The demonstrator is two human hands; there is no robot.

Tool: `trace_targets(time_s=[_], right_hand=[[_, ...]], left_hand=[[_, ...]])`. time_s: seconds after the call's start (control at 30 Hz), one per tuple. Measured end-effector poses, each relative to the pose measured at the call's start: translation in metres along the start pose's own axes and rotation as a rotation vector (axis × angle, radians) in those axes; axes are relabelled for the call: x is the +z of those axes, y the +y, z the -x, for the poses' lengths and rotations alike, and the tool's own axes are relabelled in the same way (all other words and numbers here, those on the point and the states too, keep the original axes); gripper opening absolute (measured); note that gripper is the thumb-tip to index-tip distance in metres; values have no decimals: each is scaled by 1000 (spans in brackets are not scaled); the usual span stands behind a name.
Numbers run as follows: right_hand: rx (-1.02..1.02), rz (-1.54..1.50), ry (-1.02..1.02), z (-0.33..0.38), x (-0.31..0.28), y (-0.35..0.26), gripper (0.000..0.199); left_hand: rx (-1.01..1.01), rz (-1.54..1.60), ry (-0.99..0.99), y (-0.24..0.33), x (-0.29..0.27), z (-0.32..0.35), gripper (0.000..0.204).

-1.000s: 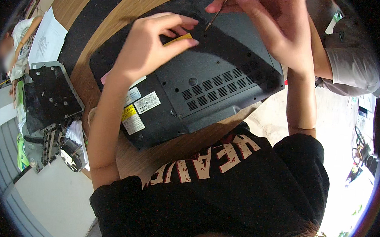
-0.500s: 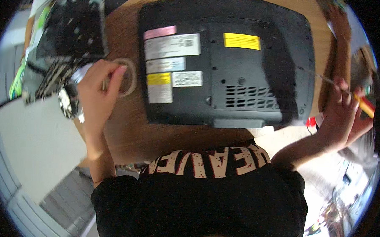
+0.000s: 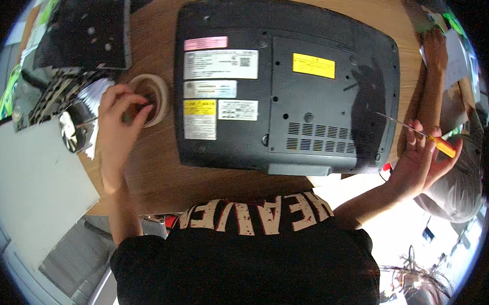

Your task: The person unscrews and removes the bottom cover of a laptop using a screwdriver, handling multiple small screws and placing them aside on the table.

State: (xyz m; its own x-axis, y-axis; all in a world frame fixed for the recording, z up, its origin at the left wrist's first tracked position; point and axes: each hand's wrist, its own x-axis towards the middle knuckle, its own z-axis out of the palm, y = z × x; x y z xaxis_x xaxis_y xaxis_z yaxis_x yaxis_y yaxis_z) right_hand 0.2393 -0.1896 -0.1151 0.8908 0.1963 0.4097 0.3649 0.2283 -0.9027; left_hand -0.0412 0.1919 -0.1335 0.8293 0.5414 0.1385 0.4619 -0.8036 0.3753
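A black laptop [image 3: 318, 96] lies with its underside up on the wooden table, showing labels, screw holes and vent slots. My right hand [image 3: 419, 157], at its right edge, holds a screwdriver [image 3: 441, 146] by the yellow-orange handle. The thin shaft points left over the laptop's right part; whether the tip touches is hard to tell. My left hand [image 3: 120, 120] is at a round, ring-shaped holder [image 3: 164, 89] left of the laptop. Its thumb and fingers are curled close together over the opening, and anything between them is too small to make out.
A dark flat panel [image 3: 86, 31] with pale specks lies at the far left. Nearer are a small fan [image 3: 73, 128] and a pile of parts. Another person's arm [image 3: 436, 57] rests along the table's right edge. A white surface [image 3: 31, 165] spreads at the left.
The left hand's thumb and fingers have curled down over the ring-shaped holder. The right hand with the screwdriver has shifted left and lower in view, the screwdriver now tilted. The view has moved slightly.
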Motion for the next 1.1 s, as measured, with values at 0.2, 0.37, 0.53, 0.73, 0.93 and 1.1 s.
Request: trace_targets(time_s=[0.2, 0.37, 0.53, 0.73, 0.93, 1.1], right_hand=[[28, -42, 30, 2, 0, 8, 61], [29, -67, 45, 0, 3, 11, 62], [47, -72, 77, 1, 4, 11, 60], [49, -36, 113, 5, -2, 15, 60], [57, -26, 121, 6, -8, 14, 58], [60, 6, 121, 2, -12, 15, 58]], left_hand=[[-23, -3, -61, 0, 2, -6, 17], [-33, -25, -70, -2, 3, -4, 15], [-80, -8, -70, -2, 5, -6, 14], [-27, -46, -40, -8, 6, 1, 15], [-37, -12, -65, -6, 2, -1, 14], [-22, -74, -54, -3, -3, -2, 13]])
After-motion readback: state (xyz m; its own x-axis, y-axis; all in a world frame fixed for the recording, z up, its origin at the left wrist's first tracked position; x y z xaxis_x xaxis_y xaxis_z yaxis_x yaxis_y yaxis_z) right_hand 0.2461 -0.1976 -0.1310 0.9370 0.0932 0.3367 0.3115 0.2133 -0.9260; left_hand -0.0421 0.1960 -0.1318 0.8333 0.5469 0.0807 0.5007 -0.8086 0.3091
